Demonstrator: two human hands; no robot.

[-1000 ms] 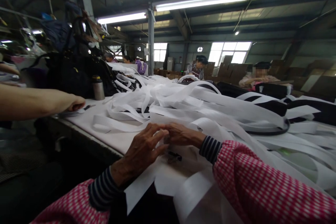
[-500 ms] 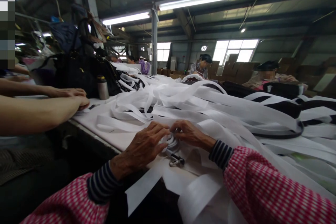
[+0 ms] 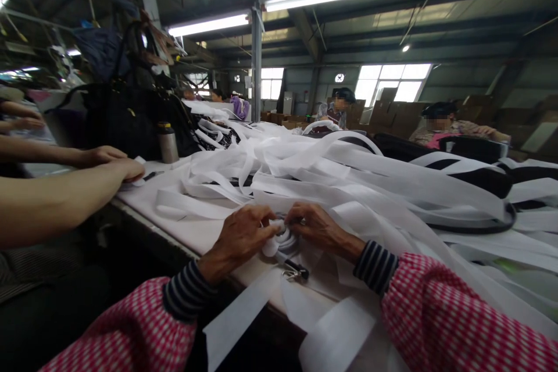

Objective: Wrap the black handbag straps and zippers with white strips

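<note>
A small coil of pale cord or strap (image 3: 286,239) lies on the table between my hands. My left hand (image 3: 242,239) pinches at its left side, thumb and forefinger together near a small white piece. From the other side my right hand (image 3: 320,228) has its fingertips bent down and closed on the coil's top edge. Just below the coil rests a metal snap hook with a black end (image 3: 296,272). Whether the hook is joined to the coil, I cannot tell. The fingers partly cover the coil. Cut white fabric strips (image 3: 238,317) hang over the table edge in front.
A large heap of white strips (image 3: 300,157) spreads behind my hands, with black pieces among them. To the left, a co-worker's arms (image 3: 56,197) rest at the table edge (image 3: 152,229), beside a metal bottle (image 3: 167,144) and black bags (image 3: 126,122). Other people work farther back.
My left hand's fingers have drawn in from a looser spread to a pinch at the coil. My right fingertips have lowered onto it. The co-worker's hands have moved slightly left.
</note>
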